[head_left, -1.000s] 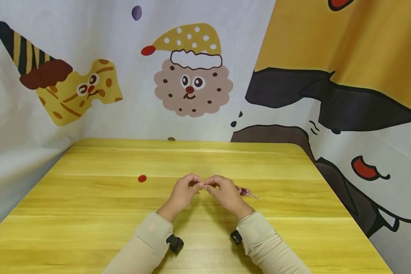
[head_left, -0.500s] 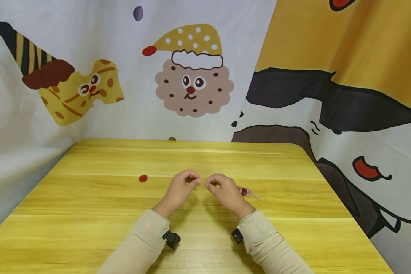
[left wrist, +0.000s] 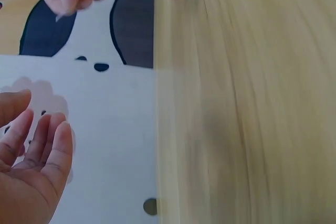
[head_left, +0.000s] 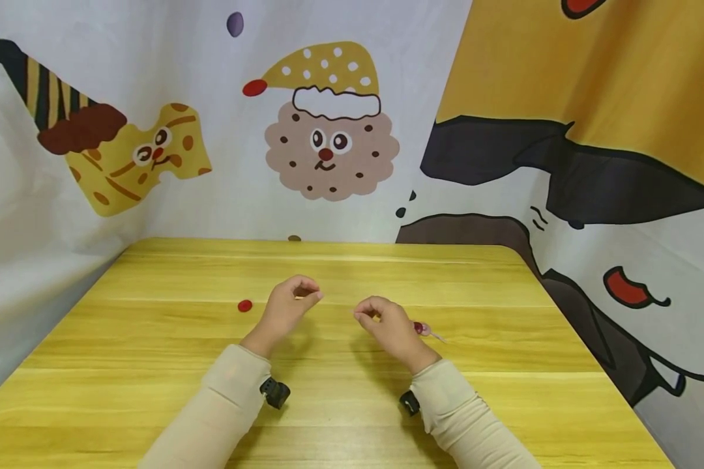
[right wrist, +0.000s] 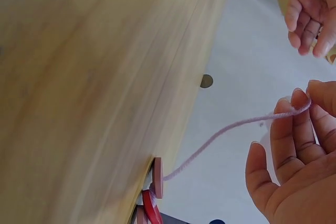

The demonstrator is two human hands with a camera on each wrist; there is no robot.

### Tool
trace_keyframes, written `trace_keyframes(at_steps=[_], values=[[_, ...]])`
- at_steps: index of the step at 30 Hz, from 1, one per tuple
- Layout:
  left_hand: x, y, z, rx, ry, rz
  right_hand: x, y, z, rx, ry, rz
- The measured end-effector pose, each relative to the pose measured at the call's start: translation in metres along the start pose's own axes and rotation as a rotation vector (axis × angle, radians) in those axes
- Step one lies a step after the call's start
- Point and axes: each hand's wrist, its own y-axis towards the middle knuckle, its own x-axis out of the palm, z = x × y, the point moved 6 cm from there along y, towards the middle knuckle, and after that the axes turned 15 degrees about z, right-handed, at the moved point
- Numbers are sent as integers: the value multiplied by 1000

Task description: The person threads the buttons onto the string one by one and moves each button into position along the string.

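My right hand [head_left: 390,329] pinches a pale purple yarn [right wrist: 226,128] between thumb and fingertips. The yarn sags down to a pink disc [right wrist: 158,178] on the table, with a red disc [right wrist: 152,205] right behind it. In the head view these strung discs [head_left: 421,328] lie just right of my right hand, which partly hides them. My left hand [head_left: 285,306] hovers above the table, thumb apart from its fingers in the left wrist view, and I see nothing held in it. A loose red disc [head_left: 244,305] lies left of it.
The wooden table [head_left: 152,391] has rounded back corners. A white curtain [head_left: 211,202] with cartoon prints hangs behind it and along both sides.
My hands were close together at the fingertips. The left hand has drawn away to the left and toward the back; the right has stayed almost in place.
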Motion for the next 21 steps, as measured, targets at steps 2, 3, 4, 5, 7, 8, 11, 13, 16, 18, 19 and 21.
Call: trace_keyframes(at_steps=[2,3,4,5,7,8,11,13,16,18,19,21], values=[[-6,3,-3,-14,8,0,-1,0,0,3,-8,0],[-9,5,-4,-25,11,3,-1,0,0,5,-10,1],[-13,6,-5,-30,21,7,-1,0,1,4,-11,2],[-16,8,-7,-40,24,15,-1,1,1,2,-12,1],[-22,11,-9,-57,36,28,-1,1,2,2,-13,0],[-24,12,-10,-62,42,31,-2,1,2,1,-12,0],[-31,15,-16,-72,56,33,-3,0,3,2,-14,-1],[-36,17,-20,-67,62,34,-3,0,3,4,-14,0],[-44,20,-27,-51,85,43,-4,1,4,0,-18,1],[-49,22,-33,-43,112,50,-4,0,4,-2,-18,-1],[-52,23,-36,-40,130,51,-4,0,5,-2,-19,-1],[-57,25,-42,-36,164,48,-5,0,5,-2,-21,-3]])
